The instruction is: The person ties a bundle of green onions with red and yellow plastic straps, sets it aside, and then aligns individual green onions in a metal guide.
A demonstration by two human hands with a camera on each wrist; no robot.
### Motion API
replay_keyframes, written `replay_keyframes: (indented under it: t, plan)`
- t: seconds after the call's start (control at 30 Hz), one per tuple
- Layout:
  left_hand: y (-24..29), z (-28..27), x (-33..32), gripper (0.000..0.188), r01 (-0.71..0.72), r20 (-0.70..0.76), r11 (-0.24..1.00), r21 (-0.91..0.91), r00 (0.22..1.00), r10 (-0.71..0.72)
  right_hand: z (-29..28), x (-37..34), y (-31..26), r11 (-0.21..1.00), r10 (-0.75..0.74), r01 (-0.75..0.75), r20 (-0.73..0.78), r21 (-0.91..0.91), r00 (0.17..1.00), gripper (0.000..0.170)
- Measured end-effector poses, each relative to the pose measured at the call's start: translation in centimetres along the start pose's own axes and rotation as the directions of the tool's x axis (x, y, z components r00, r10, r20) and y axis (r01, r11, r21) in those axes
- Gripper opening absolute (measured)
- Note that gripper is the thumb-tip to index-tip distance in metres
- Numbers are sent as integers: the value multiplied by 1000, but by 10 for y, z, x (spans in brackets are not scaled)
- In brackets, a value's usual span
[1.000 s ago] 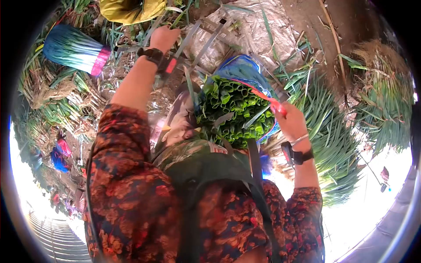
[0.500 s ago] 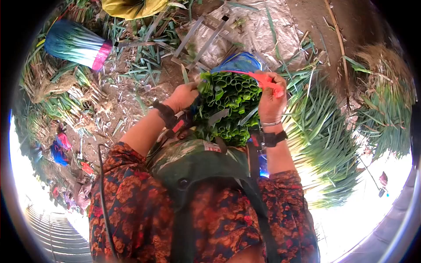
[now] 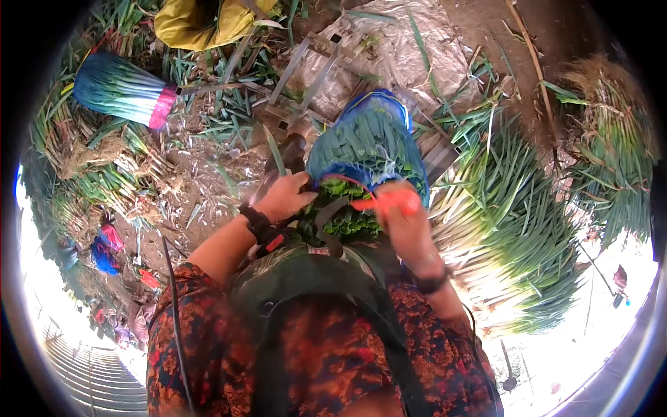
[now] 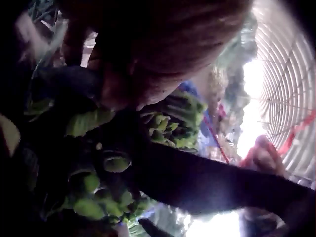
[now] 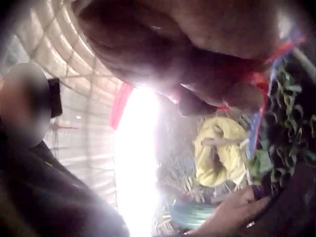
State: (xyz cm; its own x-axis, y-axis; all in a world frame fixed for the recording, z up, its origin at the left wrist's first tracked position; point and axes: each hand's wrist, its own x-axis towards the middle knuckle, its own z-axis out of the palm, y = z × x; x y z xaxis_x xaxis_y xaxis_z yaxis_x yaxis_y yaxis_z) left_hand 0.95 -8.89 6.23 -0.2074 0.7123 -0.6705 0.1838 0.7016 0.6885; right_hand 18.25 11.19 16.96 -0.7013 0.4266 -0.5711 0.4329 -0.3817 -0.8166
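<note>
A blue bag (image 3: pixel 368 142) packed with scallions stands at my front, and cut green scallion tops (image 3: pixel 345 226) show in its mouth. My right hand (image 3: pixel 406 226) grips a red strap (image 3: pixel 363 204) at the right of the mouth; in the right wrist view the strap (image 5: pixel 269 61) runs from the curled fingers along the blue rim (image 5: pixel 257 126). At the left of the mouth, my left hand (image 3: pixel 283 200) holds the bag's edge with bent fingers. Dark shadow covers much of that hold in the left wrist view, above the scallion tops (image 4: pixel 89 207).
Loose scallions (image 3: pixel 514 229) lie in a big pile on the right, with another bundle (image 3: pixel 608 153) beyond. A wrapped scallion bundle (image 3: pixel 125 94) lies upper left, near a yellow sack (image 3: pixel 205 24). A metal frame (image 3: pixel 306 80) stands behind the bag on a pale sheet (image 3: pixel 403 45).
My left hand came from the far left back to the bag's mouth. My right hand drew the red strap inward and toward my body, and the bag's mouth tipped toward me, showing its side.
</note>
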Motion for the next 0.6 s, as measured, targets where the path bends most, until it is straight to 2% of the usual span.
replay_keyframes:
  t: [0.03,0.07,0.1,0.13,0.17,0.2,0.23,0.27,0.3,0.37,0.4,0.43,0.53,0.6]
  plan:
    - [6,-3,2,28,4,65,998,-56,998,0,-16,-21,-3,1000,-8,8,-45,5,999,7]
    - [12,-7,4,26,9,127,994,-109,992,5,-36,-41,-13,998,54,-49,-110,49,992,7]
    - [23,-10,5,27,-33,143,999,-43,989,39,-55,-56,-27,990,120,-104,-174,99,977,6]
    - [37,-10,7,28,-79,164,997,24,984,74,-66,-62,-41,993,92,-70,-267,94,959,8]
    - [51,-8,12,30,-128,186,988,88,976,110,-79,-63,-56,991,116,-98,-247,86,962,11]
    - [61,-1,16,32,-213,135,970,114,971,197,-89,-58,-63,995,98,-88,-262,52,960,9]
    - [70,7,21,34,-294,89,945,144,955,283,-102,-49,-63,1000,-6,3,-307,-11,952,9]
    - [76,17,26,36,-366,45,914,175,930,364,-115,-37,-67,995,-28,56,-322,78,946,9]
    - [67,32,49,37,-399,64,909,123,917,394,-128,-24,-71,980,-49,109,-334,166,941,9]
    - [98,36,70,36,-386,23,919,78,922,386,-153,3,-74,940,-52,178,-392,292,918,8]
    - [107,41,85,36,-407,13,910,74,913,407,-165,13,-81,954,-88,201,-434,222,897,8]
    - [116,43,101,36,-428,0,901,72,903,429,-174,23,-85,934,-76,228,-472,274,878,9]
    - [164,34,122,47,-260,125,965,-44,956,264,-210,49,-97,894,-123,280,-411,349,903,12]
    - [163,37,137,49,-377,-58,926,37,924,378,-215,56,-108,868,-97,277,-406,411,909,11]
